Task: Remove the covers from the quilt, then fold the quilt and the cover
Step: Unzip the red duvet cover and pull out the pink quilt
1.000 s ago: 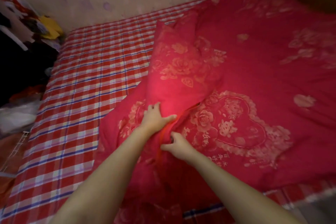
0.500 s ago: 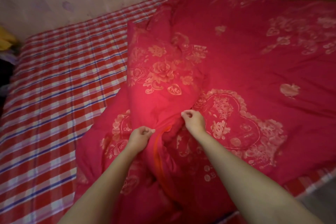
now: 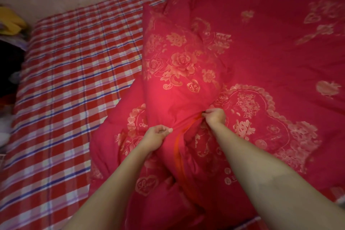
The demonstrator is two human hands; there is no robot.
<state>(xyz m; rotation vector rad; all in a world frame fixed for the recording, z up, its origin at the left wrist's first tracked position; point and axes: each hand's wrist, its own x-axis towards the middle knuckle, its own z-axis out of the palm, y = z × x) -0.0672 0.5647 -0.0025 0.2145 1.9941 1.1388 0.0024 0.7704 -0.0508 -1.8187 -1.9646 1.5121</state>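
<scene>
Both hands pinch the red cover (image 3: 261, 58) on the bed (image 3: 65, 80): left hand (image 3: 155, 136) beside the orange zipper strip (image 3: 178, 147), right hand (image 3: 215, 116) at its top end.

One red quilt cover (image 3: 261, 58) printed with gold flowers, one orange zip strip (image 3: 177, 147) along its opening. One red-checked sheet (image 3: 74, 80), one yellow cloth (image 3: 11, 23) at the far left edge. Two bare hands: left hand (image 3: 155, 135), right hand (image 3: 214, 115).
</scene>
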